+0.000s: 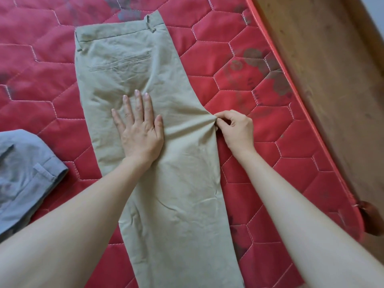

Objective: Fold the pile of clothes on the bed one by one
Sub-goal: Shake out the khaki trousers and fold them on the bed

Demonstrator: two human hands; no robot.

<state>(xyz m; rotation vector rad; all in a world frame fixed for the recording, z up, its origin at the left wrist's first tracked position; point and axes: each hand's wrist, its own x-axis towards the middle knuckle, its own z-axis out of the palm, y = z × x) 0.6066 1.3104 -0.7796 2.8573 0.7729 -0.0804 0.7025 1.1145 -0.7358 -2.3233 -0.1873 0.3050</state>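
Khaki trousers [145,80] folded lengthwise, flat on the red quilted mattress [259,125], waistband at the far end.

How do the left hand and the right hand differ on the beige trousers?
The left hand lies flat, fingers spread, pressing the middle of the beige trousers. The right hand is curled and pinches their right edge, bunching the cloth. Both touch the trousers.

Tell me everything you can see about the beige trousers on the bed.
The beige trousers look like creased cotton, laid flat lengthwise on the red quilted mattress, apparently folded leg over leg, waistband farthest away. Belt loops and a slit back pocket show. The left hand presses flat on the seat area, while the right hand pinches the bunched crotch point at the right edge. The hems are out of view.
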